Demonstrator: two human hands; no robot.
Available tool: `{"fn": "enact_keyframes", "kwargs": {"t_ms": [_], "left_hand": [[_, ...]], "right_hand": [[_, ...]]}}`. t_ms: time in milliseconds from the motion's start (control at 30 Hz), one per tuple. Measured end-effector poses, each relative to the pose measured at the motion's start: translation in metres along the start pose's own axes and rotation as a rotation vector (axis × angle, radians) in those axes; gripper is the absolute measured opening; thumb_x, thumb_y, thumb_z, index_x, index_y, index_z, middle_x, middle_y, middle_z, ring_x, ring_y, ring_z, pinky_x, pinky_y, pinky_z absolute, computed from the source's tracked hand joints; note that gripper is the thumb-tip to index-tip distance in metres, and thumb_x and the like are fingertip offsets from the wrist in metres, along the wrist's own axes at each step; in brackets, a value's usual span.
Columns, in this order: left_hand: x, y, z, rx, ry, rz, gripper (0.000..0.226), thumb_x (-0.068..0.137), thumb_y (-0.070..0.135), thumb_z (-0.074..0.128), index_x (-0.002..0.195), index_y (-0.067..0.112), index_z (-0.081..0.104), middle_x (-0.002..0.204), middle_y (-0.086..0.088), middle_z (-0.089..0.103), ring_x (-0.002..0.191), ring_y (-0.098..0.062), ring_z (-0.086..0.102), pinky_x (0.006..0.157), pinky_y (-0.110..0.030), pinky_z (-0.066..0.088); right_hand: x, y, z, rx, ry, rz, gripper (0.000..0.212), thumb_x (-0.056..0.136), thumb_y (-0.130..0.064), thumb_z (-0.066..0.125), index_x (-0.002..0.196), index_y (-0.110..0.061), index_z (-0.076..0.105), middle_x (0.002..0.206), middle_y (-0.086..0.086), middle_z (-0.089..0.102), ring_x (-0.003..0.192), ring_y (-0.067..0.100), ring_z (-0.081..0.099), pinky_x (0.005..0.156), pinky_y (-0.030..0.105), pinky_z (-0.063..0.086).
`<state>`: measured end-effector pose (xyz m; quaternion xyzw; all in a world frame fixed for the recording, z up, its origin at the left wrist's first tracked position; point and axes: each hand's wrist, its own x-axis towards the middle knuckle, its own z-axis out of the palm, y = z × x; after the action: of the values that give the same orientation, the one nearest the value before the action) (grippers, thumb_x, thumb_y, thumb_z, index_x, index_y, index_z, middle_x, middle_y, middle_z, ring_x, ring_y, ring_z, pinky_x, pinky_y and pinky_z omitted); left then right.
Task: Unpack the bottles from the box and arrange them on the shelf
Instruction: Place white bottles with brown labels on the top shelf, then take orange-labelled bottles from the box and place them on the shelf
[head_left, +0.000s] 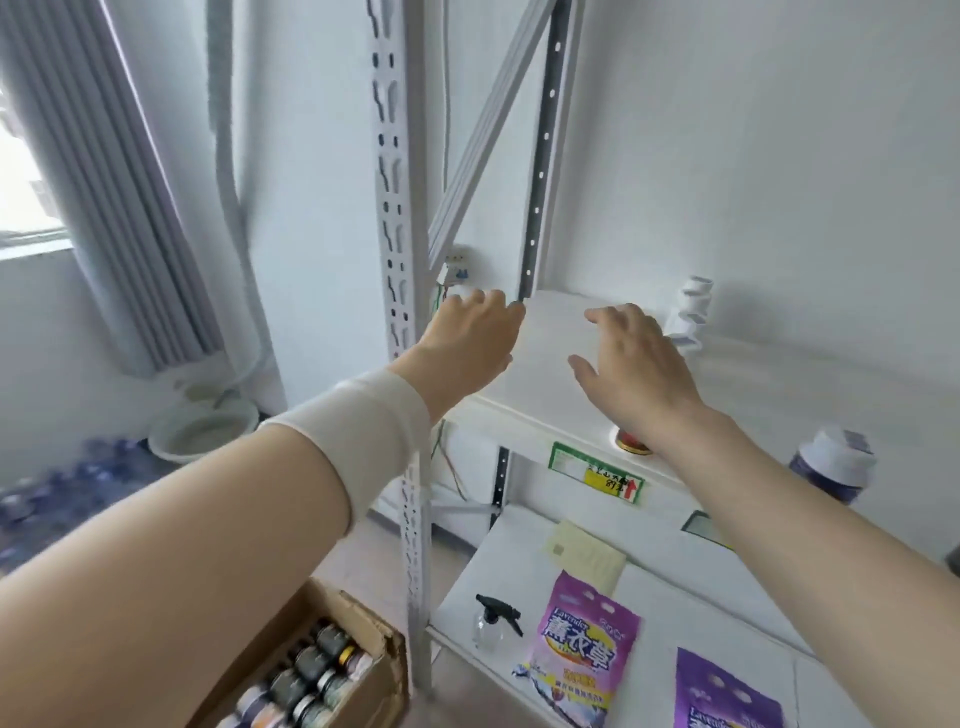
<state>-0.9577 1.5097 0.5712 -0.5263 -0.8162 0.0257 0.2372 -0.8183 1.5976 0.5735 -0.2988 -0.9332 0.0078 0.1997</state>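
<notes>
Matt cardboard box (363, 618), painted-metal shelf (550, 410)

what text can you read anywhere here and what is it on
"Lavender" and "薰衣草": purple plastic bag on the lower white shelf board.
"Lavender", partly cut off: second purple bag at the bottom edge.
Handwriting on the green and yellow shelf-edge label: too blurred.
Labels on the bottles in the brown cardboard box: too blurred.

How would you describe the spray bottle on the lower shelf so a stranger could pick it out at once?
Start at the white metal rack and drop to its lower shelf. Near that shelf's front left corner, just left of the leftmost purple bag, sits the spray bottle. It alone is clear, with a black trigger head.
</notes>
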Motion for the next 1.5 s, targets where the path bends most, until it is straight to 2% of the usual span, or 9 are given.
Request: {"fn": "enact_keyframes", "kwargs": {"t_ms": [233, 567, 800, 967, 1133, 1233, 1300, 1433, 1500], "left_hand": [[-0.14, -0.087, 0.063, 0.042, -0.278, -0.336, 0.042, 0.094, 0.03, 0.051, 0.129, 0.009, 0.042, 0.124, -0.009, 0.052, 0.113, -0.027, 0.052, 0.089, -0.034, 0.041], [-0.325, -0.138, 0.22, -0.136, -0.665, -0.691, 0.032, 0.094, 0.017, 0.046, 0.125, 0.009, 0.043, 0.125, -0.01, 0.053, 0.116, -0.029, 0.052, 0.092, -0.036, 0.041], [-0.409, -0.119, 0.322, -0.368, -0.911, -0.887, 0.027, 0.094, 0.017, 0.045, 0.121, 0.012, 0.046, 0.121, -0.009, 0.055, 0.111, -0.029, 0.053, 0.091, -0.037, 0.041], [-0.442, -0.095, 0.394, -0.596, -1.073, -1.074, 0.042, 0.094, 0.032, 0.049, 0.129, 0.011, 0.04, 0.13, -0.01, 0.05, 0.12, -0.029, 0.05, 0.094, -0.037, 0.042], [-0.462, -0.102, 0.486, -0.728, -1.048, -1.179, 0.051, 0.092, 0.04, 0.051, 0.136, 0.016, 0.039, 0.132, -0.009, 0.05, 0.122, -0.028, 0.047, 0.097, -0.036, 0.04], [-0.465, -0.115, 0.535, -0.704, -0.971, -1.176, 0.048, 0.093, 0.039, 0.048, 0.137, 0.023, 0.039, 0.132, -0.008, 0.049, 0.124, -0.028, 0.043, 0.098, -0.038, 0.037], [-0.469, -0.12, 0.558, -0.671, -1.002, -1.153, 0.047, 0.094, 0.04, 0.047, 0.137, 0.024, 0.04, 0.134, -0.008, 0.048, 0.126, -0.029, 0.04, 0.101, -0.04, 0.035], [-0.482, -0.119, 0.589, -0.792, -1.132, -1.182, 0.049, 0.093, 0.046, 0.046, 0.136, 0.022, 0.044, 0.139, -0.006, 0.047, 0.129, -0.027, 0.04, 0.105, -0.039, 0.032], [-0.484, -0.118, 0.596, -0.836, -1.111, -1.223, 0.05, 0.092, 0.051, 0.045, 0.133, 0.023, 0.048, 0.138, -0.004, 0.049, 0.126, -0.025, 0.044, 0.103, -0.037, 0.032]], "right_hand": [[-0.03, -0.105, 0.084, -0.047, -0.149, -0.361, 0.041, 0.096, -0.027, 0.041, 0.131, -0.007, 0.04, 0.133, 0.013, 0.043, 0.12, 0.03, 0.042, 0.098, 0.035, 0.033], [-0.091, -0.244, 0.292, -0.21, -0.643, -0.764, 0.038, 0.094, -0.022, 0.041, 0.13, -0.007, 0.037, 0.135, 0.014, 0.041, 0.128, 0.03, 0.034, 0.109, 0.041, 0.03], [-0.135, -0.263, 0.408, -0.282, -0.915, -0.878, 0.036, 0.092, -0.019, 0.044, 0.127, -0.01, 0.042, 0.131, 0.012, 0.045, 0.126, 0.03, 0.039, 0.106, 0.04, 0.032], [-0.147, -0.255, 0.487, -0.302, -1.081, -0.97, 0.039, 0.092, -0.025, 0.047, 0.127, -0.011, 0.04, 0.132, 0.01, 0.045, 0.126, 0.028, 0.037, 0.105, 0.035, 0.03], [-0.131, -0.29, 0.595, -0.249, -1.167, -0.988, 0.074, 0.087, -0.05, 0.054, 0.142, -0.009, 0.029, 0.148, 0.01, 0.032, 0.144, 0.029, 0.014, 0.116, 0.037, 0.019], [-0.124, -0.314, 0.657, -0.195, -1.124, -1.08, 0.078, 0.083, -0.055, 0.056, 0.141, -0.01, 0.031, 0.145, 0.012, 0.036, 0.143, 0.03, 0.016, 0.115, 0.038, 0.021], [-0.123, -0.325, 0.687, -0.201, -1.125, -1.113, 0.078, 0.081, -0.056, 0.056, 0.14, -0.011, 0.031, 0.144, 0.014, 0.037, 0.14, 0.031, 0.02, 0.112, 0.04, 0.025], [-0.127, -0.335, 0.724, -0.204, -1.292, -1.111, 0.082, 0.078, -0.059, 0.059, 0.141, -0.013, 0.032, 0.142, 0.013, 0.041, 0.138, 0.032, 0.024, 0.108, 0.041, 0.028], [-0.128, -0.335, 0.733, -0.199, -1.394, -1.063, 0.084, 0.076, -0.061, 0.059, 0.141, -0.014, 0.032, 0.142, 0.013, 0.044, 0.138, 0.033, 0.024, 0.108, 0.041, 0.028]]}}
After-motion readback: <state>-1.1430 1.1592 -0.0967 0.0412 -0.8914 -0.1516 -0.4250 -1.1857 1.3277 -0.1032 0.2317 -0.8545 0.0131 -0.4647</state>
